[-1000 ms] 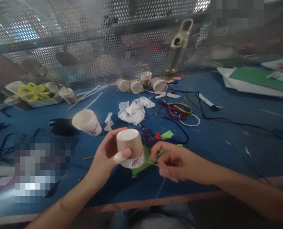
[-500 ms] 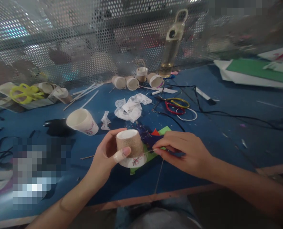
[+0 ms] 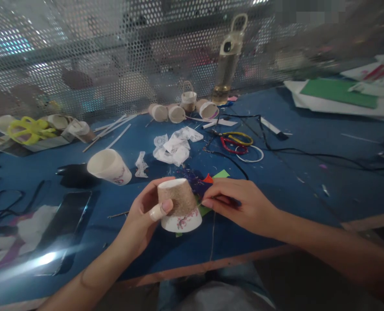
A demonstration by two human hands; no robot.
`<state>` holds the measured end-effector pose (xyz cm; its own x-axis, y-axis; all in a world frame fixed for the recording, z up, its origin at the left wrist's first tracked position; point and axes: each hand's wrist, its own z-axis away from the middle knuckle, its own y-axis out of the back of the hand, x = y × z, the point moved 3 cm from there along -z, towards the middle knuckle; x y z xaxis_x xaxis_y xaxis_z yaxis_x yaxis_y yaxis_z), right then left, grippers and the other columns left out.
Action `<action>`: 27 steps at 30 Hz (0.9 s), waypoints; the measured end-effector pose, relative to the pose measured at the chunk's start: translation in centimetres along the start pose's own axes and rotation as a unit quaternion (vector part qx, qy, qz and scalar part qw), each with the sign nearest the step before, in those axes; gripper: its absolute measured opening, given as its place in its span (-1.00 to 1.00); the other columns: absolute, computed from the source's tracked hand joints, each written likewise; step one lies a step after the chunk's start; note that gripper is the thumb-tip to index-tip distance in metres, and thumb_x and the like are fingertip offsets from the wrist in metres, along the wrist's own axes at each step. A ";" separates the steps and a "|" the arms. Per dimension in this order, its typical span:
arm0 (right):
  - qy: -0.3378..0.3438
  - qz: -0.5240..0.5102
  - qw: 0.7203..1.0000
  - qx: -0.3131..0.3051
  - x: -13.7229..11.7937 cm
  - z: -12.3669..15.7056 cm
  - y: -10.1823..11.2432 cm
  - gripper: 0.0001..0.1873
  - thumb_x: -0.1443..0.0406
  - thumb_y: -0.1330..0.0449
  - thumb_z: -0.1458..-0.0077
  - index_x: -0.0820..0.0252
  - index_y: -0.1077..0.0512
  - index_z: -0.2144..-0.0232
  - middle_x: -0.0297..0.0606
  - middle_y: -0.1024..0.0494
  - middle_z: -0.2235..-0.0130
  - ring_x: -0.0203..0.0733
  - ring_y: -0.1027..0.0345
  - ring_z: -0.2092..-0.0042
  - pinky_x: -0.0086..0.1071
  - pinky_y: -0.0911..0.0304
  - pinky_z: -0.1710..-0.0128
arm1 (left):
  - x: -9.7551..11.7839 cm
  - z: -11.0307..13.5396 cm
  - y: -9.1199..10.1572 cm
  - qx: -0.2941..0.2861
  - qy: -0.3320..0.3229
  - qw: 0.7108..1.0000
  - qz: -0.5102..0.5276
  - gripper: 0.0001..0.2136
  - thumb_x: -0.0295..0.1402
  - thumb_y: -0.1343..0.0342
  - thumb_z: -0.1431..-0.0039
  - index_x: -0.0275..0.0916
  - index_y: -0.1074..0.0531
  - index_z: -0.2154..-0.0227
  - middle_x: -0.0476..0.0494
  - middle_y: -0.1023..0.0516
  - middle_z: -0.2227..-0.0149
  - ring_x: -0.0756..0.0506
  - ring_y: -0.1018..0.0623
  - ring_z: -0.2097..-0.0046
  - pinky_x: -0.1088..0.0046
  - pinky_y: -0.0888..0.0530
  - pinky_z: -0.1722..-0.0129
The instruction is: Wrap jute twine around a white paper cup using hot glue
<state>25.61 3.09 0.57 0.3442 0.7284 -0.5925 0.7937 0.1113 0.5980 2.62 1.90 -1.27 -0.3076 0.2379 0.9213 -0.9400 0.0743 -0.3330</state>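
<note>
My left hand (image 3: 143, 214) grips an upside-down white paper cup (image 3: 182, 198), its thumb on the near side. Brown twine is wound round the cup's upper part, and a white band with a pink floral print shows below. Just right of the cup, my right hand (image 3: 240, 201) is closed in a pinch on the loose twine (image 3: 213, 235), which hangs down towards the table edge. Green paper (image 3: 222, 174), an orange-red scrap (image 3: 207, 178) and dark blue material (image 3: 196, 186) lie behind, partly hidden by the cup and hand.
A bare paper cup (image 3: 109, 167) leans at left, near white lace (image 3: 175, 149). Several twine-wrapped cups (image 3: 176, 113) and a bottle (image 3: 226, 71) stand at the back. Cords (image 3: 303, 152), a phone (image 3: 70, 233) and yellow-handled scissors (image 3: 33, 129) lie around on the blue table (image 3: 308, 181).
The cup has tilted, showing more of its printed white band. My right hand stays close beside it, still pinching the twine. The whole view has shifted slightly.
</note>
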 end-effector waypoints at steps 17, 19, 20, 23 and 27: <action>0.008 -0.005 1.000 -0.017 -0.1 0.2 -0.8 -0.73 0.25 -0.20 -0.46 0.14 -0.44 0.36 -0.49 -0.36 0.52 -0.40 -0.18 0.52 -0.49 -0.08 0.48 | -0.5 -0.1 -0.2 -0.037 0.009 0.999 0.013 -0.52 -0.13 -0.64 0.14 -0.07 -0.75 0.10 -0.18 -0.71 0.11 -0.20 -0.65 0.10 0.35 -0.59 0.12; 0.013 0.004 1.000 -0.013 -0.1 0.3 -0.8 -0.69 0.21 -0.18 -0.49 0.14 -0.44 0.36 -0.47 -0.39 0.51 -0.40 -0.19 0.52 -0.49 -0.08 0.49 | -0.6 -0.1 -0.2 -0.042 0.011 0.999 0.014 -0.50 -0.12 -0.63 0.14 -0.08 -0.75 0.08 -0.19 -0.71 0.10 -0.21 -0.65 0.10 0.34 -0.59 0.12; 0.017 0.009 1.000 -0.011 -0.1 0.3 -0.9 -0.68 0.19 -0.17 -0.50 0.14 -0.44 0.35 -0.47 -0.41 0.50 -0.40 -0.21 0.52 -0.49 -0.09 0.49 | -0.7 -0.1 -0.2 -0.045 0.011 0.999 0.014 -0.50 -0.11 -0.63 0.13 -0.08 -0.75 0.08 -0.19 -0.71 0.09 -0.22 -0.65 0.10 0.34 -0.59 0.12; 0.034 0.027 0.999 -0.005 -0.1 0.5 -1.0 -0.68 0.19 -0.14 -0.52 0.14 -0.45 0.33 -0.43 -0.47 0.48 -0.38 -0.27 0.49 -0.48 -0.14 0.47 | -0.7 0.0 -0.2 -0.053 0.015 0.998 0.013 -0.51 -0.11 -0.61 0.10 -0.08 -0.74 0.07 -0.20 -0.71 0.09 -0.23 -0.65 0.09 0.31 -0.59 0.11; 0.054 0.054 0.997 -0.004 0.2 0.5 -1.0 -0.74 0.19 -0.15 -0.51 0.12 -0.47 0.27 -0.36 -0.59 0.38 -0.32 -0.43 0.39 -0.46 -0.29 0.38 | -0.4 0.1 -0.2 -0.059 0.018 0.998 0.003 -0.50 -0.09 -0.59 0.06 -0.07 -0.72 0.02 -0.20 -0.72 0.05 -0.26 -0.65 0.03 0.32 -0.58 0.07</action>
<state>25.16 2.78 -0.45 0.3716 0.8049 -0.4627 0.7501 0.0333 0.6605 2.89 1.65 -1.56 -0.3062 0.2740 0.9117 -0.9131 0.1863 -0.3627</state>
